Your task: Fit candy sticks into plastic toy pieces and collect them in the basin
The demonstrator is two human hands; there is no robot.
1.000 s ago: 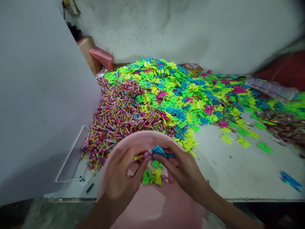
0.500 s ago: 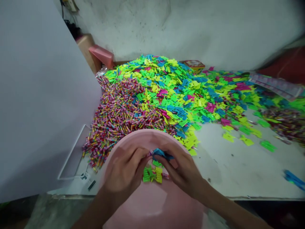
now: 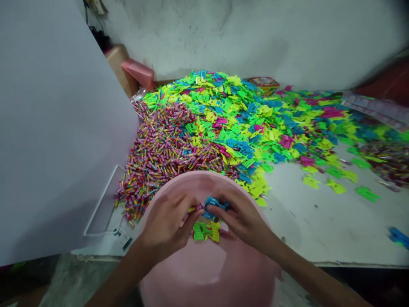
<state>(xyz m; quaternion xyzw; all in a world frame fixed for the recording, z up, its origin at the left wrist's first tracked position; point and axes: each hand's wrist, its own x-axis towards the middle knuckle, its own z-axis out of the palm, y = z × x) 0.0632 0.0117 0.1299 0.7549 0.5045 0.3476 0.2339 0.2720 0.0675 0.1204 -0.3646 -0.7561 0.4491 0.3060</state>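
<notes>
Both hands meet over a pink plastic basin point(image 3: 204, 277) at the table's near edge. My left hand point(image 3: 168, 224) pinches a small striped candy stick point(image 3: 194, 208) by its end. My right hand point(image 3: 241, 219) grips a blue plastic toy piece point(image 3: 213, 203), and the stick's tip meets it. Green and yellow plastic pieces point(image 3: 206, 231) lie in the basin just below the fingers.
A large heap of striped candy sticks point(image 3: 162, 149) lies beyond the basin, next to a wider heap of green, yellow, blue and pink plastic pieces point(image 3: 249, 115). A grey board point(image 3: 54, 128) stands at the left. Loose pieces point(image 3: 335, 179) lie scattered on the white tabletop point(image 3: 319, 226).
The candy stick has gone further into the blue piece, so less of it shows. Both hands have closed in together. The view has shifted slightly.
</notes>
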